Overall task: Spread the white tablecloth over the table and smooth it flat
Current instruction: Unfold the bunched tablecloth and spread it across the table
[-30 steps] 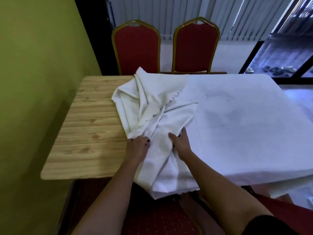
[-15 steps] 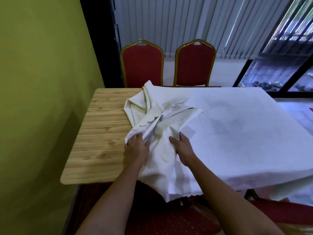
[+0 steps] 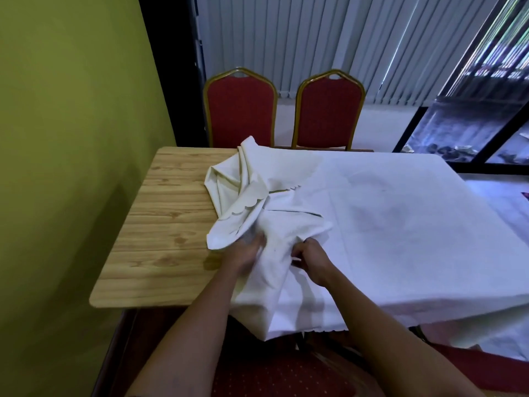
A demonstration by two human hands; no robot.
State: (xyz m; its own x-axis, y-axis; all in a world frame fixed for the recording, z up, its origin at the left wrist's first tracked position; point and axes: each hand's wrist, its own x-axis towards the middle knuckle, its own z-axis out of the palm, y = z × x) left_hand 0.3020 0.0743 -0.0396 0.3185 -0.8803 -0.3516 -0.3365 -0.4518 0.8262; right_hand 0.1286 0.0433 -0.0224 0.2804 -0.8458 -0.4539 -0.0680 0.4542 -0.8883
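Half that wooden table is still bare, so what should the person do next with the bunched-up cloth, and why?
Probably draw the bunched part of the white tablecloth leftward toward the green wall. Both the left hand and right hand already grip its folds, the right half lies flat, and the light wooden table is uncovered on the left.

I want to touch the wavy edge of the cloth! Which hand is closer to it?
Left. The left hand sits just below the scalloped edge; the right hand is further off to its right.
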